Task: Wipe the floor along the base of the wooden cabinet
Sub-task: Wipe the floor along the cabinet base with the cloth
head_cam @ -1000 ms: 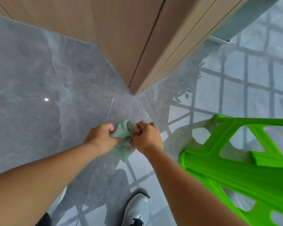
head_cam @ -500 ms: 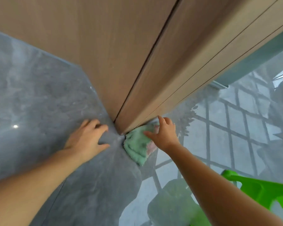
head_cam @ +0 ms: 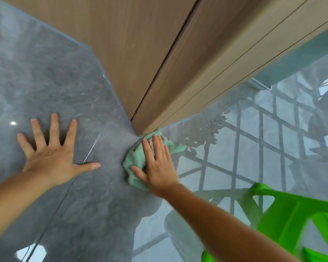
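A crumpled mint-green cloth (head_cam: 135,163) lies on the glossy grey tile floor (head_cam: 45,76), its far end touching the bottom corner of the wooden cabinet (head_cam: 140,53). My right hand (head_cam: 157,167) lies flat on the cloth with the fingers stretched toward the cabinet corner, pressing it onto the floor. My left hand (head_cam: 49,157) rests palm-down on the bare floor to the left, fingers spread wide, holding nothing.
A bright green plastic stool or frame (head_cam: 295,220) stands at the lower right, close to my right forearm. The floor to the right mirrors a window grid and leaves. A thin tile joint (head_cam: 91,150) runs diagonally beside my left hand.
The view has dropped closer to the floor. My right hand flattened on the cloth at the cabinet corner. My left hand slid left and spread flat on the tile.
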Tool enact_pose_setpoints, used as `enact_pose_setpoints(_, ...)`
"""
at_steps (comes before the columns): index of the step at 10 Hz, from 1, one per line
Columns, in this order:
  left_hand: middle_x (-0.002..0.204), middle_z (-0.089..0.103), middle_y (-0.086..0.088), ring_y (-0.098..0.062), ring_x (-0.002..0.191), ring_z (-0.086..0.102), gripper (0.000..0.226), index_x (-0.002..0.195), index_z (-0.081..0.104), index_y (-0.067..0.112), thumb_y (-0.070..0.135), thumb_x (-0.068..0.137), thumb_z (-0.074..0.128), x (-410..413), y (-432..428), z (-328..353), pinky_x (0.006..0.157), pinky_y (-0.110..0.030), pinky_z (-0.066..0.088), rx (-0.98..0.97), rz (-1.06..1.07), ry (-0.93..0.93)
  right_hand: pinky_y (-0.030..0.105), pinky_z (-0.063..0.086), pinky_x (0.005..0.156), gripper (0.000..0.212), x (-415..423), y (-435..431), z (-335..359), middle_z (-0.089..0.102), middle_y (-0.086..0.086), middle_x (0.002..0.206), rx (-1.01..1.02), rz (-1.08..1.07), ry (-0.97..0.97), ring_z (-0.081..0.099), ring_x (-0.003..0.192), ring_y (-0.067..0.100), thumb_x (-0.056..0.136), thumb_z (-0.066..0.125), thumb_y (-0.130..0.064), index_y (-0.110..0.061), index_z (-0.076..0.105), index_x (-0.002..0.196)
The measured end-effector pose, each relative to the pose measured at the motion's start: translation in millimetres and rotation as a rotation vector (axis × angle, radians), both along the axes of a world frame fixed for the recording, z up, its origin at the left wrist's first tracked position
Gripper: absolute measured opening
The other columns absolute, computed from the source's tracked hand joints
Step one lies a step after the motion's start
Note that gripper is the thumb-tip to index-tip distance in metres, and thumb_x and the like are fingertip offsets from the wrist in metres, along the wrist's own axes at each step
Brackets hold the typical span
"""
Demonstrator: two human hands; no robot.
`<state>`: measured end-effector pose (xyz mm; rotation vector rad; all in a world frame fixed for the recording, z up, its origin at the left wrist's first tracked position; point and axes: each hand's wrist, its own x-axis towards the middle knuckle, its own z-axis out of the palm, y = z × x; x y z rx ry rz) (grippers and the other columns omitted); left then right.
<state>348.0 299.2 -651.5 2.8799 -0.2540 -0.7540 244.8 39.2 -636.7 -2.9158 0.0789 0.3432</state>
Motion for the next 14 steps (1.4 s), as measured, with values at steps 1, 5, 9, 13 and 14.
enact_pose_setpoints(1,0.162,-0.040,0.002,-0.041,0.146,-0.040,0.135,0.136,-0.045,0.048,0.111,0.036,0.020,1.7,1.5,-5.8,0.117,-0.073,0.002,0.010,0.005,0.013,0.050,0.012,0.121,0.081,6.2,-85.6,-1.2,0.010,0.013,0.163,-0.199,0.229,-0.027,0.004,0.151,0.026,0.092,0.033,-0.067,-0.020,0.013,0.154)
enact_pose_setpoints(5,0.157,-0.046,0.009,-0.048,0.154,-0.013,0.136,0.150,-0.024,0.050,0.092,0.045,0.051,-3.7,6.7,-25.9,0.114,-0.080,0.008,-0.139,-0.044,-0.028,0.056,-0.001,0.120,0.087,-7.3,19.8,-13.7,0.009,0.022,0.161,0.038,-0.227,0.030,-0.004,0.150,0.035,0.089,0.027,-0.070,-0.014,0.014,0.154)
enact_pose_setpoints(9,0.169,-0.025,-0.006,-0.060,0.150,0.002,0.139,0.158,-0.012,0.037,0.107,0.043,0.023,4.4,10.1,-29.1,0.105,-0.084,0.027,-0.093,-0.057,0.146,0.048,0.009,0.122,0.077,27.8,-167.7,-4.9,0.008,0.016,0.163,-0.212,-0.646,-0.017,0.003,0.151,0.028,0.094,0.020,-0.061,-0.014,0.009,0.154)
enact_pose_setpoints(13,0.134,-0.069,-0.011,-0.048,0.118,-0.062,0.134,0.126,-0.060,0.029,0.103,0.047,0.019,5.3,-3.7,1.4,0.113,-0.075,-0.011,0.107,-0.050,0.171,0.061,0.021,0.116,0.087,1.0,65.5,-7.5,0.018,0.025,0.158,-0.028,0.341,-0.054,0.009,0.149,0.038,0.086,0.039,-0.072,-0.015,0.028,0.151)
enact_pose_setpoints(14,0.135,-0.069,-0.012,-0.046,0.108,-0.069,0.137,0.123,-0.063,0.030,0.097,0.058,0.038,4.1,-6.6,-2.3,0.112,-0.075,-0.016,0.101,-0.061,0.140,0.058,0.022,0.115,0.086,15.8,51.5,-1.5,0.016,0.024,0.159,-0.068,0.453,-0.006,0.007,0.150,0.036,0.088,0.037,-0.072,-0.017,0.025,0.152)
